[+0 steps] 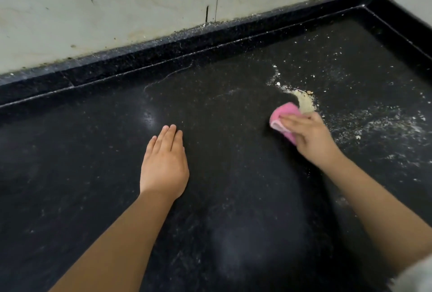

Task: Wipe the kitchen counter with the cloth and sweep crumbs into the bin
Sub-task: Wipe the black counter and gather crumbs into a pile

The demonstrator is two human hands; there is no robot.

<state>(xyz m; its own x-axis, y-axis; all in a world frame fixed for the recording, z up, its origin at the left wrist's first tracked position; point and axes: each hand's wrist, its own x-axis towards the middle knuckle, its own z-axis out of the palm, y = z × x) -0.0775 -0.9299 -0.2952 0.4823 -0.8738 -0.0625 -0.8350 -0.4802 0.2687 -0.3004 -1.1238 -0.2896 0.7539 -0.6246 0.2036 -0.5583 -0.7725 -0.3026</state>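
The left hand (164, 165) is being laid flat, fingers straight, on the speckled black stone counter (93, 139). Further right, a folded pink cloth (281, 119) is being gripped by the right hand (311, 136), touching the pale crumb pile (304, 102); beyond, scattered crumbs and a white marble wall (117, 11).

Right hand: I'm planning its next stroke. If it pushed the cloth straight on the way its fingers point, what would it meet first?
The right hand points up-left; the pink cloth would probably just skirt the crumb pile, then bare black counter.
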